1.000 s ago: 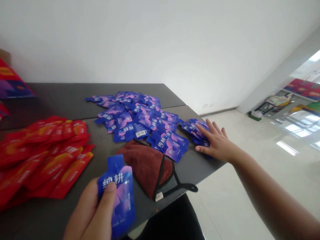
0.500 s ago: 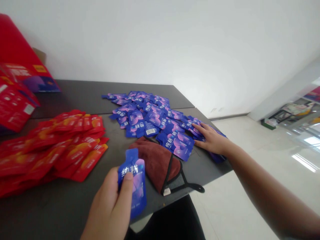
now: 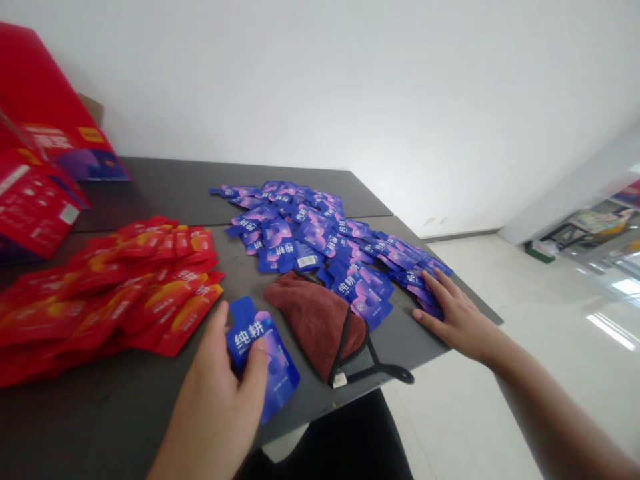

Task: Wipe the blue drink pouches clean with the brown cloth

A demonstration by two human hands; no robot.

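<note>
My left hand [image 3: 213, 393] grips a blue drink pouch [image 3: 275, 363] with purple shapes and white lettering, thumb across its front. It is low over the near part of the dark table [image 3: 165, 160]; whether more pouches lie behind the held one I cannot tell. At the table's right side, my right hand [image 3: 460, 320] has its fingers spread, their tips touching the end of a spread-out heap of blue pouches [image 3: 315, 230]. Between my hands lies a folded brown cloth [image 3: 313, 320] with black edging and a loop.
Left of the held pouch is a heap of red and orange pouches [image 3: 145, 293]. Red printed boxes [image 3: 40, 207] stand at the far left. A white wall [image 3: 280, 80] rises behind the table, and a tiled floor [image 3: 540, 300] lies to the right.
My right hand has shifted right and nearer the table edge, uncovering more blue pouches. The pouch in my left hand has tilted and come down slightly.
</note>
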